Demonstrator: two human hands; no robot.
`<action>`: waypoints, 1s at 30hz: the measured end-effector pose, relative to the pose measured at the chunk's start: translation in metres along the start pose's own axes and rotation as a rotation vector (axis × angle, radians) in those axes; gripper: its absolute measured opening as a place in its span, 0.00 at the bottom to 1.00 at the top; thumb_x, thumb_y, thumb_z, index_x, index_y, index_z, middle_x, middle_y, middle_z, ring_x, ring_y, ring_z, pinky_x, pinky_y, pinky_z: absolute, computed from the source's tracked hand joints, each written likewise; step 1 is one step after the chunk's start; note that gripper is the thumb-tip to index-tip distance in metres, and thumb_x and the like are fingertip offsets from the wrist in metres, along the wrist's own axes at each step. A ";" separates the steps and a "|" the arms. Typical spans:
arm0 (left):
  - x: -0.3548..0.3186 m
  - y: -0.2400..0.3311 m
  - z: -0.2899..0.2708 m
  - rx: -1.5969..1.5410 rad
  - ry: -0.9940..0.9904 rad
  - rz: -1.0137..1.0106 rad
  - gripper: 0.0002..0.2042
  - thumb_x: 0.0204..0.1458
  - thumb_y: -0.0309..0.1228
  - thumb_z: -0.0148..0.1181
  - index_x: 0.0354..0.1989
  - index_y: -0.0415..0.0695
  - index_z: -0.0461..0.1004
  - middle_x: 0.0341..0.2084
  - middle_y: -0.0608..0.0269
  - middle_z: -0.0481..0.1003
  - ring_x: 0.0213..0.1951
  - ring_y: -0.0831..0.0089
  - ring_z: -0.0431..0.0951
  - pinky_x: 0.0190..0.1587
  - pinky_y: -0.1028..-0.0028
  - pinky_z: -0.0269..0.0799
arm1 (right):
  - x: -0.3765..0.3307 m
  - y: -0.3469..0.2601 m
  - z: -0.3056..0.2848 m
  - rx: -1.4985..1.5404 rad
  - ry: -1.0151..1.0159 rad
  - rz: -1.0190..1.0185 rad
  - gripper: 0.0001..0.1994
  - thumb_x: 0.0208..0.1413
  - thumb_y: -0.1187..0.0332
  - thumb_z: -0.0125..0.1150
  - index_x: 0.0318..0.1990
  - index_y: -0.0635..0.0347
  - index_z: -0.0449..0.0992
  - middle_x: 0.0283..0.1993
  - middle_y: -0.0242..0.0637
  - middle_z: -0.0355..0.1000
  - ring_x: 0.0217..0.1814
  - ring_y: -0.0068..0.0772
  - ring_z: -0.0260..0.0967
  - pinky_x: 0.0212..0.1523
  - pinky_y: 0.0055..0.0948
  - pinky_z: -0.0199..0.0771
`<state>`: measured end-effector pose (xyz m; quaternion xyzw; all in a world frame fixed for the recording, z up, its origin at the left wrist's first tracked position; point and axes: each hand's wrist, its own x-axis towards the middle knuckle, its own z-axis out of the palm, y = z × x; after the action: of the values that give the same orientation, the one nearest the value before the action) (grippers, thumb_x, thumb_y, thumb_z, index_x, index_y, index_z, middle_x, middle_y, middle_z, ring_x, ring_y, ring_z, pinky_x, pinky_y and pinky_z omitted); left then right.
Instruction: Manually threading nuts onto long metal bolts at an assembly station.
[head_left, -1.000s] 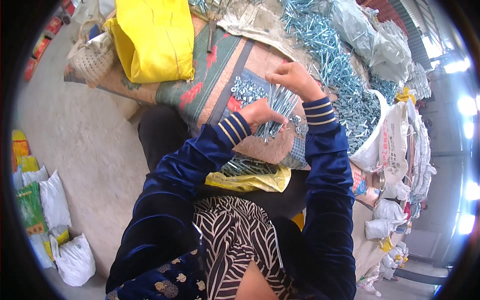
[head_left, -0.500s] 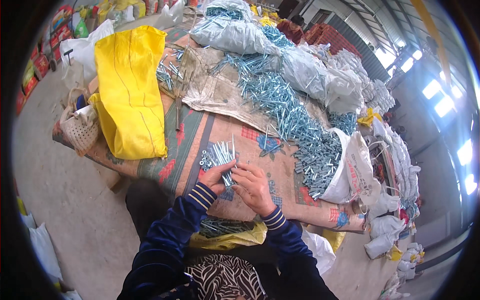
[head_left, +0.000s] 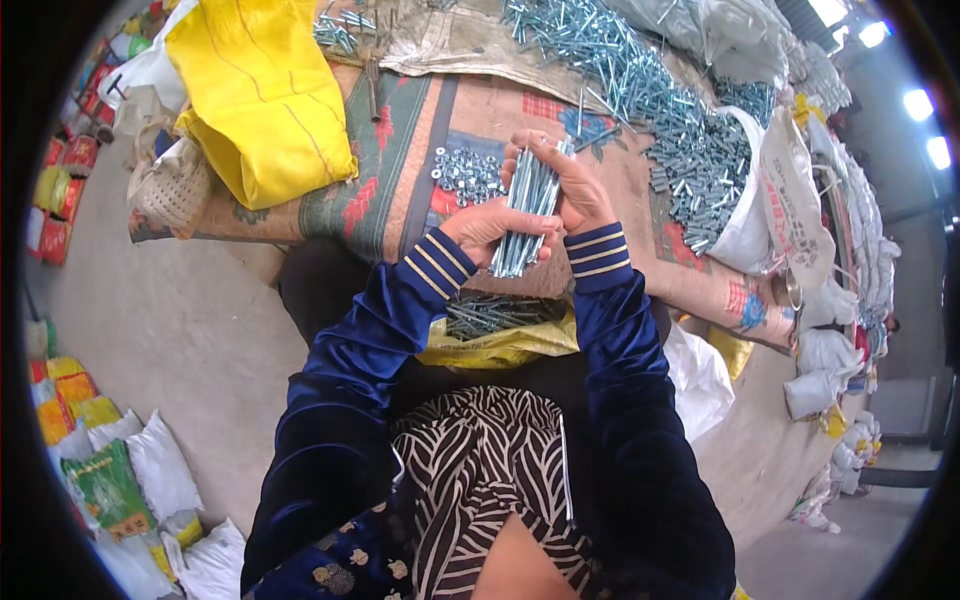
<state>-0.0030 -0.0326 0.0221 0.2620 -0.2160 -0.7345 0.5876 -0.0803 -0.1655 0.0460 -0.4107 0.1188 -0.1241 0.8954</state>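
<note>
Both hands clasp one bundle of long silvery metal bolts [head_left: 527,212], long axis near upright over the patterned cloth-covered table [head_left: 400,150]: left hand [head_left: 487,228] cups the lower end, right hand [head_left: 562,183] wraps the upper, equally near.

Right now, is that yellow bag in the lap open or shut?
Open: the yellow bag gapes upward, with loose bolts showing inside its mouth.

The right hand [head_left: 565,190] is covering the bolts' [head_left: 525,215] upper ends; the yellow bag [head_left: 262,95] is running off the top edge.
</note>
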 end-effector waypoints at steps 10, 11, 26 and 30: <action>-0.027 -0.034 0.014 -0.019 -0.018 -0.124 0.15 0.50 0.26 0.60 0.45 0.38 0.66 0.34 0.50 0.76 0.34 0.63 0.79 0.32 0.71 0.76 | -0.021 0.022 0.002 0.094 0.125 -0.227 0.06 0.56 0.70 0.58 0.33 0.58 0.66 0.25 0.33 0.66 0.24 0.25 0.67 0.25 0.27 0.73; -0.025 -0.036 0.013 0.003 -0.021 -0.112 0.15 0.49 0.26 0.60 0.44 0.39 0.66 0.32 0.52 0.76 0.30 0.66 0.79 0.26 0.75 0.74 | -0.023 0.022 0.002 -0.006 0.157 -0.267 0.07 0.56 0.69 0.59 0.33 0.58 0.66 0.26 0.32 0.65 0.24 0.25 0.65 0.24 0.26 0.71; -0.031 0.012 -0.030 0.372 0.289 0.108 0.14 0.45 0.27 0.63 0.38 0.36 0.69 0.26 0.58 0.74 0.22 0.75 0.74 0.26 0.78 0.71 | -0.094 -0.103 -0.275 -2.160 1.257 -0.489 0.28 0.48 0.52 0.61 0.51 0.65 0.69 0.52 0.56 0.66 0.55 0.56 0.62 0.56 0.47 0.60; -0.026 0.006 -0.053 0.383 0.300 0.099 0.15 0.46 0.27 0.64 0.41 0.36 0.71 0.27 0.59 0.74 0.23 0.77 0.74 0.28 0.80 0.70 | -0.107 -0.160 -0.327 -2.318 1.365 -0.160 0.33 0.51 0.43 0.53 0.56 0.62 0.67 0.53 0.58 0.64 0.58 0.56 0.60 0.59 0.47 0.57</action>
<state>0.0398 -0.0089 -0.0115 0.4637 -0.2745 -0.6033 0.5879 -0.3036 -0.4635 -0.0267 -0.7877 0.5489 -0.1826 -0.2117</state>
